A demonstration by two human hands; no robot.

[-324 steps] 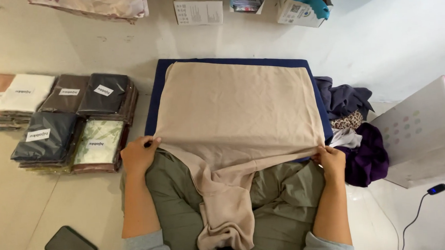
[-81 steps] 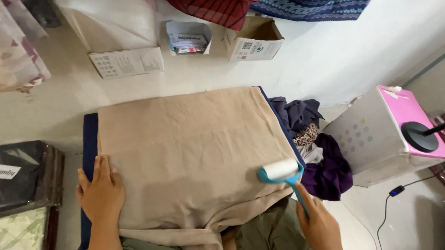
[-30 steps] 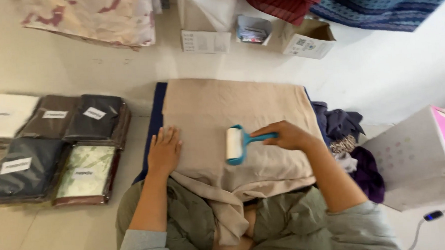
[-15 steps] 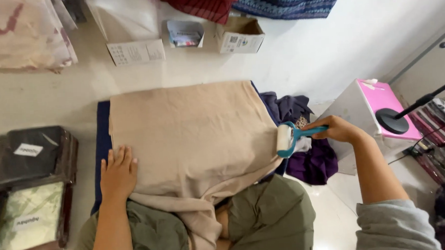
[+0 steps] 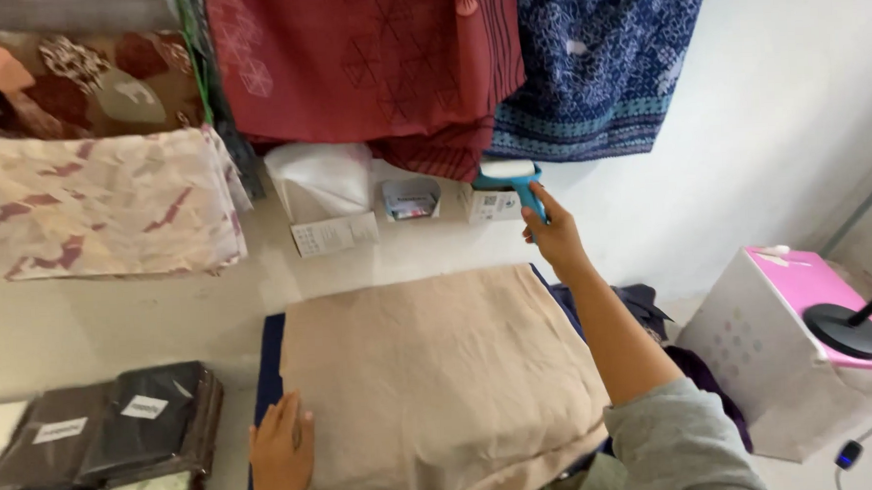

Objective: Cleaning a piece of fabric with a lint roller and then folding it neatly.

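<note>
Pale floor (image 5: 164, 306) runs back to hanging patterned cloths, red (image 5: 369, 62) and blue (image 5: 604, 61); a beige garment (image 5: 442, 382) lies spread flat over a dark blue board (image 5: 270, 370); a white box with a pink top (image 5: 803, 347) stands to the right; black wrapped packs (image 5: 121, 435) lie left; the left hand (image 5: 284, 457) rests flat on the garment's near-left edge, fingers loosely spread; the right hand (image 5: 553, 235), fingers wrapped round the handle, holds a teal lint roller (image 5: 511, 178) raised beyond the garment.
</note>
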